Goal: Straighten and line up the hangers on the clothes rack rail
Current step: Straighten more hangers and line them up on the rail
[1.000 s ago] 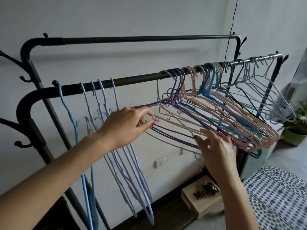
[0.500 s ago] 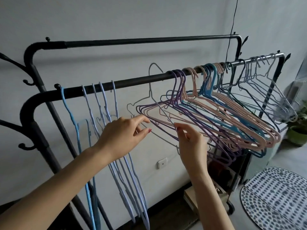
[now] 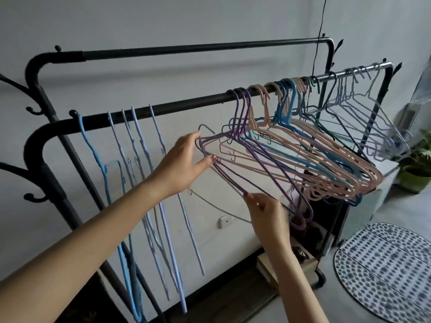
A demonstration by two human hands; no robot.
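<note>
- The step in hand is judged to be the squaring of the purple hangers [image 3: 242, 145], which are hooked on the front rail [image 3: 186, 106] of the black clothes rack at the left edge of a skewed, crowded bunch.
- The near corner of the purple hangers is gripped by the left hand [image 3: 184, 164], its thumb below and its fingers curled above the wires.
- Their lower bar is pinched by the fingers of the right hand [image 3: 265, 208].
- A pale grey wire hanger [image 3: 210, 202] is seen hanging loose below the left hand; whether it is held cannot be told.
- Further left, the light blue and lilac hangers [image 3: 137, 159] are hung spaced out and square to the rail.
- The pink and teal hangers [image 3: 303, 145] are not yet straightened.
- Next, the purple set would need to be turned square to the rail and slid left towards the lilac ones, without dragging the tangled pink neighbours.
</note>
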